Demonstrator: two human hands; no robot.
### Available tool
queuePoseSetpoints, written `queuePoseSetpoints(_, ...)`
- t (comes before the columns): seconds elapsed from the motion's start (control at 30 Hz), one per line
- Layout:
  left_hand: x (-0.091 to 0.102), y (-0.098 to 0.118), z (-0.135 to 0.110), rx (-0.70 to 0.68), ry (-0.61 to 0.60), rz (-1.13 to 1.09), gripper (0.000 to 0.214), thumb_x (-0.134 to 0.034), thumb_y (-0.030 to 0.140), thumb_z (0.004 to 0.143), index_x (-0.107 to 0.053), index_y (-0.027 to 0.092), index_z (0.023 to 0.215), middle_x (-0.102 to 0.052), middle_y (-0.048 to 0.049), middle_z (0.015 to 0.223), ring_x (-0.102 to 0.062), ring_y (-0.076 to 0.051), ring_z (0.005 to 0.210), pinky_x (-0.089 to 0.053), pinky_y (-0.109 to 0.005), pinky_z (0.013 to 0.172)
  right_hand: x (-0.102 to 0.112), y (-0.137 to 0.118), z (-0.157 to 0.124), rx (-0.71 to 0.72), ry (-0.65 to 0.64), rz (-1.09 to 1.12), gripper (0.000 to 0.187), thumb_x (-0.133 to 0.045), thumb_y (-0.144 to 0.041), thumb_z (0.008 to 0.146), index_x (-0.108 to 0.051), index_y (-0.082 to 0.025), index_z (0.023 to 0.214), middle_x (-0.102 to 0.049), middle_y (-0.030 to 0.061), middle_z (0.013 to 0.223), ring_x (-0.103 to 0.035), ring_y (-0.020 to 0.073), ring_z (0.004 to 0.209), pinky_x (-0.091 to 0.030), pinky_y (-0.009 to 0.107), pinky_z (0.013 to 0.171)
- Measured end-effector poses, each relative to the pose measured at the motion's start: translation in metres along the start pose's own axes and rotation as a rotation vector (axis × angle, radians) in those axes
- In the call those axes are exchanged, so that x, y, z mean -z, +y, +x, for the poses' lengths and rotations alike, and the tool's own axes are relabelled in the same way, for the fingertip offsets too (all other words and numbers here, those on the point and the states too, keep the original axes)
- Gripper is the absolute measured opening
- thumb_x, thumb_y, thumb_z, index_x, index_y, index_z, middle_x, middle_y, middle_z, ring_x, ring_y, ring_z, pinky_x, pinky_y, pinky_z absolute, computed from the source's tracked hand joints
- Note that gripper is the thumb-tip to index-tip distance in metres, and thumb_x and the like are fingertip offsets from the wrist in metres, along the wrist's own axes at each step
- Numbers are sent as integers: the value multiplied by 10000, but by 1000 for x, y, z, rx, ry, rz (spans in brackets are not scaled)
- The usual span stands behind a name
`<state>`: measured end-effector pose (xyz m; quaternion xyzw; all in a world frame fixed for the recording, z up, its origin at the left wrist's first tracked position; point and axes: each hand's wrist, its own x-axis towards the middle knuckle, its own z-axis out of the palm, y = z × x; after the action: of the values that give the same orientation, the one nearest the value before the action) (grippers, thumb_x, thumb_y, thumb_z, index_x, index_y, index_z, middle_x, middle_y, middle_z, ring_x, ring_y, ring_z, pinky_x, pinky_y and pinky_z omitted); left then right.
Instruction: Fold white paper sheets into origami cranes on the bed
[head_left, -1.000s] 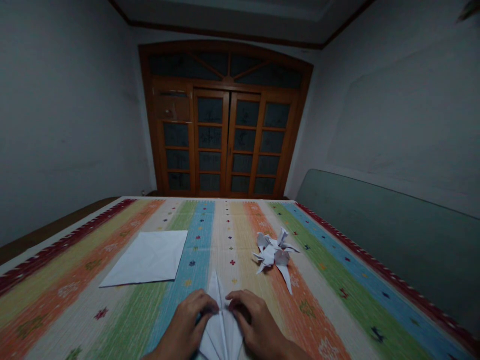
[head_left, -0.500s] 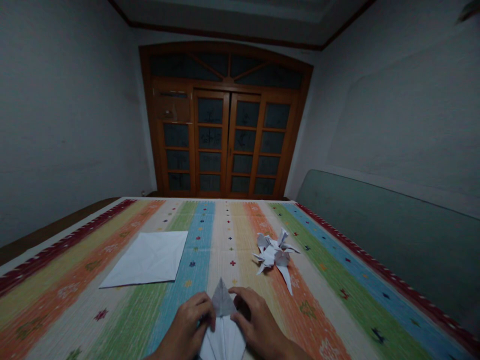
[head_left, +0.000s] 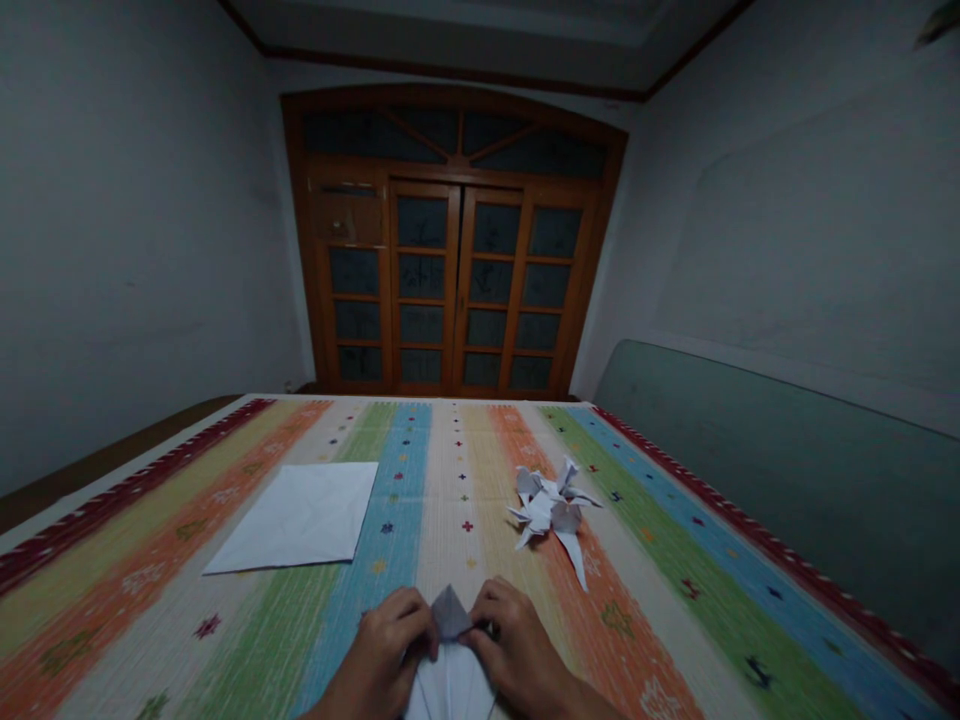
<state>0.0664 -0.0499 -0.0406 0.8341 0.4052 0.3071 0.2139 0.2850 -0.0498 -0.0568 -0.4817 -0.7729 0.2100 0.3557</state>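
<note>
A folded white paper (head_left: pixel 451 680) lies at the bottom centre, its pointed tip flap raised and greyish in shadow. My left hand (head_left: pixel 391 640) pinches the paper's left side near the base of the flap, fingers curled. On the other side my right hand (head_left: pixel 514 640) grips the right edge of the flap between thumb and forefinger. The paper's lower part shows several creases and runs out of view. Ahead and to the right sits a small pile of folded paper cranes (head_left: pixel 553 508), apart from both hands.
A stack of white square paper (head_left: pixel 300 518) lies at the left on the striped tablecloth (head_left: pixel 442 440). A pale green bench back or panel (head_left: pixel 765 470) runs along the right side. Wooden glazed doors (head_left: pixel 457 280) stand beyond the table.
The paper's tip flap has tilted and looks shorter. My right hand has closed in, its thumb and forefinger now together at the flap's edge. My left hand has shifted slightly right.
</note>
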Motion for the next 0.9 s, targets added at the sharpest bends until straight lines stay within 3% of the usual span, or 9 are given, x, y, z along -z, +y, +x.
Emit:
queuePoseSetpoints(0.27, 1, -1, -3, -60, 31, 1, 288, -488, -50, 822, -611, 204, 762, -681, -41, 832, -652, -216, 811, -462, -271, 716, 1, 6, -2, 111, 33, -51, 278, -627, 76, 747, -689, -185, 818, -664, 43, 895, -638, 216, 883, -486, 300, 776)
queuePoseSetpoints(0.4, 0, -6, -5, -34, 44, -47, 225, -498, 21, 908, -606, 218, 915, -708, -42, 890, -672, -217, 829, -497, -283, 741, 9, 3, 0, 138, 2, -73, 336, -552, 86, 780, -703, -185, 908, -683, 65, 953, -657, 223, 920, -510, 301, 797)
queuePoseSetpoints(0.53, 4, -5, -4, -69, 21, -99, 292, -543, 26, 907, -638, 237, 1086, -731, -50, 1025, -689, -225, 950, -520, -306, 848, 14, -1, 1, 208, -33, -27, 430, -515, 93, 787, -735, -202, 1008, -703, 66, 974, -679, 211, 920, -526, 293, 804)
queuePoseSetpoints(0.7, 13, 4, 2, -127, -41, -55, 282, -516, 21, 946, -704, 230, 934, -725, -55, 974, -680, -225, 944, -520, -300, 824, 16, -5, -1, 274, -30, 16, 449, -519, 87, 773, -766, -205, 1007, -736, 87, 998, -701, 220, 961, -554, 313, 831)
queuePoseSetpoints(0.9, 19, 1, 2, -237, -48, 50, 327, -535, 11, 924, -755, 243, 991, -749, -94, 1113, -670, -261, 1072, -564, -362, 902, 20, 2, -3, 324, -78, 16, 490, -551, 52, 744, -786, -243, 1057, -766, 105, 1176, -698, 252, 1126, -570, 427, 987)
